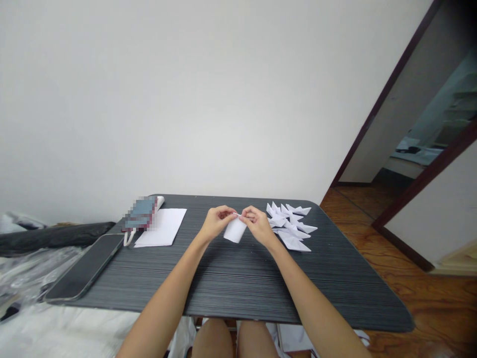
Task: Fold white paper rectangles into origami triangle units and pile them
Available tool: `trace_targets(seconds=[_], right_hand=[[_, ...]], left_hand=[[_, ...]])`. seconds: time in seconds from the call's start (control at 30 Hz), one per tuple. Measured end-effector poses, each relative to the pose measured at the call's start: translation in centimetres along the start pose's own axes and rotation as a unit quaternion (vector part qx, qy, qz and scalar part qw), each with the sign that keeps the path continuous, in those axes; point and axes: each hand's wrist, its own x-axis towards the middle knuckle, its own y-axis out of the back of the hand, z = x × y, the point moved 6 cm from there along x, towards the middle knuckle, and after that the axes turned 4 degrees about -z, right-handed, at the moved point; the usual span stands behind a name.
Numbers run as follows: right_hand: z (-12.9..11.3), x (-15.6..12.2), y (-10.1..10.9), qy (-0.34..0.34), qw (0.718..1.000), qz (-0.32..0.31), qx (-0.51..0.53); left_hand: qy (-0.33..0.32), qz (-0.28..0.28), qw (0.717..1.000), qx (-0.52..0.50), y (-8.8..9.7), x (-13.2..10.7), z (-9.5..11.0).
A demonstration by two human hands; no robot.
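A small folded sheet of white paper [235, 231] is held between my two hands above the middle of the table. My left hand [219, 220] pinches its upper left corner with thumb and fingers. At the upper right corner, my right hand [257, 223] grips the same paper in a like pinch. The paper's lower part hangs toward me and looks slightly curved. Just right of my right hand lies a cluster of several folded white paper boats [292, 226], pointed at their ends.
The dark wood-grain table [238, 288] stands against a white wall. On its left are a stack of white paper [169, 228], a pixelated blue-and-red item [140, 214] with a white strap, and a phone [87, 266] near the edge. A doorway opens at right.
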Motion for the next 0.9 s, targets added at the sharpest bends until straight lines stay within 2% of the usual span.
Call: trace_targets(seconds=[0.17,0.33,0.5,0.67,0.9], right_hand=[[0.5,0.1,0.0,-0.02,0.999,0.009,0.026],[1.7,0.3,0.4,-0.061,0.997,0.038,0.029],[0.7,0.2,0.4,-0.002,0.999,0.045,0.001],[0.6,0.1,0.0,0.0,0.999,0.037,0.007],[0.6,0.2,0.3,0.008,1.0,0.03,-0.004]], left_hand=[[0.004,-0.001,1.0,-0.012,0.1,0.1,0.1],[-0.018,0.048,0.999,0.018,0.8,0.1,0.1],[-0.052,0.093,0.992,0.063,1.1,-0.1,0.8],[-0.075,0.084,0.99,0.088,0.6,-0.3,1.3],[-0.068,0.044,0.994,0.075,0.7,0.1,0.9]])
